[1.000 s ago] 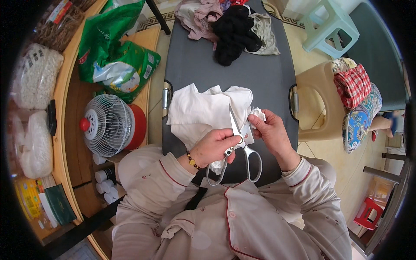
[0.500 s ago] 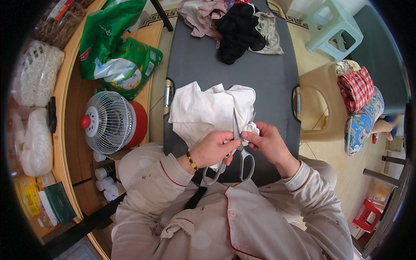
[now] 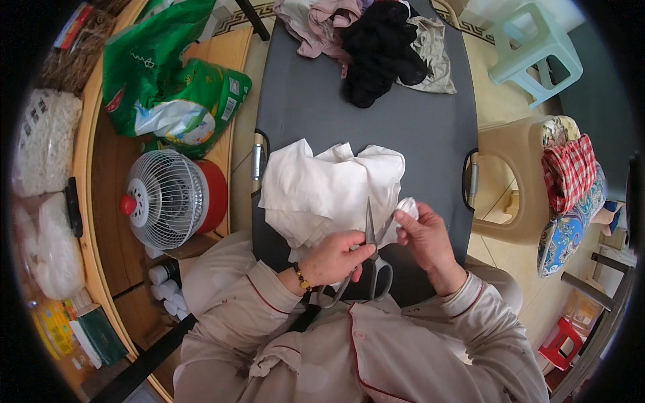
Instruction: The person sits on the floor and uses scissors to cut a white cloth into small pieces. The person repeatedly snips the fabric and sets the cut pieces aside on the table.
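Note:
My left hand [image 3: 334,257] is closed around a pair of grey-handled scissors [image 3: 381,272] near the pivot. The blades are parted and point away from me, over the near right part of a white cloth garment [image 3: 329,185]. That garment lies crumpled on a dark grey cot [image 3: 302,107]. Just right of the blades, my right hand [image 3: 426,242] pinches a small bunched piece of white cloth [image 3: 407,207]. Whether this piece still joins the garment is hard to see.
Black clothing [image 3: 383,50] and pink clothing [image 3: 322,27] lie at the cot's far end. Left stands a wooden shelf unit with a wire-caged fan [image 3: 168,198] and a green bag [image 3: 195,101]. To the right are a beige stool [image 3: 507,181] and a pale blue stool [image 3: 537,50].
My right hand has moved right, lifting the small white piece away from the scissors. The blades stand farther apart from it now. My view has shifted slightly.

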{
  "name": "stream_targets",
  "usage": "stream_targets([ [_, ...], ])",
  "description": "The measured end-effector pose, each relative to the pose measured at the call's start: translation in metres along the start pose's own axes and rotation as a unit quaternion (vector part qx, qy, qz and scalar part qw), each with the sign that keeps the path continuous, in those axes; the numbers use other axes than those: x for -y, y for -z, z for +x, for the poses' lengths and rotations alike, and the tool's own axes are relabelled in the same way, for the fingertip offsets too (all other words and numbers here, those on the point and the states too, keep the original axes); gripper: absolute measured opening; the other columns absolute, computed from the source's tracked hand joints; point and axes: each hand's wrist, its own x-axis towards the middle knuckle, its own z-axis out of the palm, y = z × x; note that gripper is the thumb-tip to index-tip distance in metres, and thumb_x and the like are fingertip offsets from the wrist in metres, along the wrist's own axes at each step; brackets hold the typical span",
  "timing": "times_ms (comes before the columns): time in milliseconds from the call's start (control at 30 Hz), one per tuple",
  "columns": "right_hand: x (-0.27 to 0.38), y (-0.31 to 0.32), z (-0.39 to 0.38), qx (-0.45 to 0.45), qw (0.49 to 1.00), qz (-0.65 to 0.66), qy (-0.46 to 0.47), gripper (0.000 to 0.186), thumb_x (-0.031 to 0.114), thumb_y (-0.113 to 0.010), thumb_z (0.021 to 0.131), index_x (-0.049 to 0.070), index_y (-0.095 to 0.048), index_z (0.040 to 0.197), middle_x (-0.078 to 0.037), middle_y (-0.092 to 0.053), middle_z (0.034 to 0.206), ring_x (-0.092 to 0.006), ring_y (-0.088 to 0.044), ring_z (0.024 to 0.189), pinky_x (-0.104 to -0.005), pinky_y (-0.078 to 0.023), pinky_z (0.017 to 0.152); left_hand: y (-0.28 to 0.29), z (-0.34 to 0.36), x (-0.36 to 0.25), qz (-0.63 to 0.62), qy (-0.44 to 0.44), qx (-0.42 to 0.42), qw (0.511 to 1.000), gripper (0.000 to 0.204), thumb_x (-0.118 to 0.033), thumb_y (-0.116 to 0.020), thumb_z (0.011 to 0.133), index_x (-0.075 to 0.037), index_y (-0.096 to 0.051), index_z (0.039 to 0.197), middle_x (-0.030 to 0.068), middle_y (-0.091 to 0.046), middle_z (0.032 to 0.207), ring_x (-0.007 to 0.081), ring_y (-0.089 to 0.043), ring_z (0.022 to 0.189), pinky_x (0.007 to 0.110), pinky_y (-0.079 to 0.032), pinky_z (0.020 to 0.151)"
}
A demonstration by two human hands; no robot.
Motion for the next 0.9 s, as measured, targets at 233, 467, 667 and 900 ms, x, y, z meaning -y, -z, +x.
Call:
stream_targets([
  [233,0.008,-0.008,-0.011,0.096,0.969,-0.187,0.134,0.014,0.009,-0.067,0.085,0.003,-0.061,0.096,0.003,-0.059,0.074,-0.0033,-0.048,0.061,-0.0188,-0.04,0.052,0.027,-0.004,-0.018,-0.17,0.03,-0.07,0.982,0.031,-0.021,-0.047,0.097,-0.003,-0.057,0.12,0.0001,-0.058,0.083,0.0073,-0.055,0.061,0.017,-0.033,0.044],
  [467,0.007,-0.023,-0.03,0.106,0.96,-0.215,0.146,0.02,0.01,-0.067,0.085,-0.002,-0.06,0.1,0.0,-0.061,0.08,-0.0046,-0.052,0.068,-0.0185,-0.042,0.058,0.019,-0.014,-0.02,-0.143,0.022,-0.044,0.989,0.03,-0.024,-0.044,0.098,-0.005,-0.058,0.115,0.0015,-0.057,0.073,0.0023,-0.044,0.055,0.016,-0.029,0.043],
  [667,-0.002,-0.016,-0.017,0.14,0.967,-0.206,0.056,0.021,0.015,-0.07,0.084,-0.002,-0.061,0.093,0.001,-0.057,0.068,-0.0035,-0.046,0.057,-0.0188,-0.035,0.048,0.002,-0.015,-0.004,-0.063,-0.04,0.006,0.997,0.021,-0.02,-0.048,0.096,-0.005,-0.06,0.105,-0.002,-0.055,0.071,0.0029,-0.048,0.058,0.017,-0.032,0.045],
  [900,0.014,0.0,-0.006,-0.009,0.957,-0.207,0.204,0.016,0.017,-0.067,0.086,0.002,-0.062,0.086,0.003,-0.055,0.068,-0.0025,-0.043,0.056,-0.0195,-0.034,0.048,0.003,-0.018,-0.01,-0.055,-0.026,0.021,0.998,0.023,-0.02,-0.048,0.096,-0.004,-0.061,0.106,-0.0012,-0.055,0.068,0.0032,-0.047,0.054,0.017,-0.032,0.044],
])
